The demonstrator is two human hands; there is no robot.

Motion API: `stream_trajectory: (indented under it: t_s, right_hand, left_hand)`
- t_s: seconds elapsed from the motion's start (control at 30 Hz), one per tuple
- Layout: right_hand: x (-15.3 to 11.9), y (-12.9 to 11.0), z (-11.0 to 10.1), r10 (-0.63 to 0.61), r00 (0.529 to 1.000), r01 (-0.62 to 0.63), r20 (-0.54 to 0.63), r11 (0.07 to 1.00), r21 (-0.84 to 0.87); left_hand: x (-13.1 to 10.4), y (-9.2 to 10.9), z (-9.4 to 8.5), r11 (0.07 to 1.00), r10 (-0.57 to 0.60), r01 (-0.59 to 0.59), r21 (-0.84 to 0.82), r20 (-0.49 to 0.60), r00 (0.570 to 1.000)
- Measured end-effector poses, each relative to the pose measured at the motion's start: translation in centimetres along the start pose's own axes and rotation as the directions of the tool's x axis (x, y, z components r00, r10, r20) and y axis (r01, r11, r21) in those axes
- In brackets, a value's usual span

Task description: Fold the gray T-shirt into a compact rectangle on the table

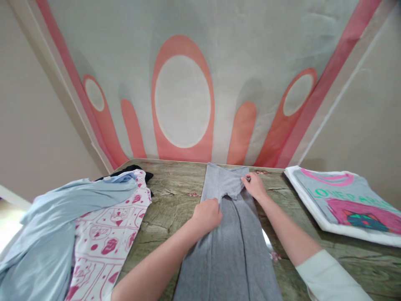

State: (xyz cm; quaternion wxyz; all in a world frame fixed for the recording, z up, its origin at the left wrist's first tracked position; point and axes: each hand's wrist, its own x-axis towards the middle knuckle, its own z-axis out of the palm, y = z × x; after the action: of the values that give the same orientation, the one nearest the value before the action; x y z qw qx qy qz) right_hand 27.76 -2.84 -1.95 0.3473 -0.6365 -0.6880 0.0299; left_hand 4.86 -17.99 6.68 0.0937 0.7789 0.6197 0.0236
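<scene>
A grey short-sleeved shirt [228, 255] lies lengthwise on the table in front of me, narrowed by folds, its lower end running out of view. One sleeve is turned across its upper part. My left hand [207, 215] is closed on the fabric at the left side, near the inner end of that sleeve; its fingertips are partly hidden. At the upper right, my right hand [254, 186] pinches the sleeve's edge between thumb and fingers. A dark line, perhaps a fold edge, runs down the shirt between my arms.
On the left are heaped a light blue garment [59, 209], a white cloth with magenta prints [112, 234] and something black [149, 176]. A flat stack topped by a grey printed T-shirt [357, 190] lies right. Behind the wood-patterned table [169, 209] stands a panel [225, 37].
</scene>
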Motion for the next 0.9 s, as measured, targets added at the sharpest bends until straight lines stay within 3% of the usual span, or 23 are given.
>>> stream_trajectory:
  t_s: [0.17, 0.27, 0.43, 0.5, 0.53, 0.6, 0.73, 0.8, 0.9]
  right_hand:
    - [-0.7, 0.1, 0.7, 0.017, 0.998, -0.011, -0.054, 0.994, 0.105]
    - [-0.8, 0.0, 0.7, 0.011, 0.998, -0.004, -0.062, 0.994, 0.108]
    - [-2.0, -2.4, -1.6, -0.034, 0.99, 0.048, -0.139, 0.994, 0.098]
    - [-3.5, -4.4, -2.9, -0.109, 0.993, 0.114, -0.043, 0.982, 0.153]
    - [-4.5, -5.5, -3.5, -0.161, 0.985, 0.146, 0.063, 0.969, 0.201]
    - [-6.8, -7.7, -4.5, -0.261, 0.933, 0.187, 0.247, 0.94, 0.285]
    - [-11.1, -11.2, -6.1, -0.41, 0.843, 0.311, 0.349, 0.9, 0.306]
    - [-12.8, -12.5, -6.9, -0.543, 0.753, 0.442, 0.372, 0.836, 0.325]
    - [-14.3, -14.0, -7.6, -0.72, 0.57, 0.654, 0.395, 0.689, 0.313]
  left_hand:
    - [1.0, -0.8, 1.5, 0.98, 0.114, -0.114, -0.163, -0.011, 0.993]
    - [1.3, -1.7, 1.4, 0.967, 0.153, -0.156, -0.2, -0.033, 0.988]
    - [0.7, -4.4, 0.9, 0.948, 0.26, -0.288, -0.134, -0.19, 0.947]
    - [0.2, -5.5, 1.4, 0.933, 0.326, -0.348, -0.092, -0.193, 0.926]
    - [0.0, -5.9, 1.7, 0.926, 0.353, -0.369, -0.074, -0.176, 0.919]
    - [-0.3, -6.5, 2.4, 0.919, 0.385, -0.393, -0.036, -0.137, 0.913]
    - [-0.3, -6.9, 3.2, 0.917, 0.399, -0.398, 0.03, -0.109, 0.911]
    - [-0.2, -6.9, 3.4, 0.919, 0.394, -0.39, 0.055, -0.116, 0.912]
    - [-0.1, -6.9, 3.5, 0.917, 0.398, -0.391, 0.078, -0.126, 0.909]
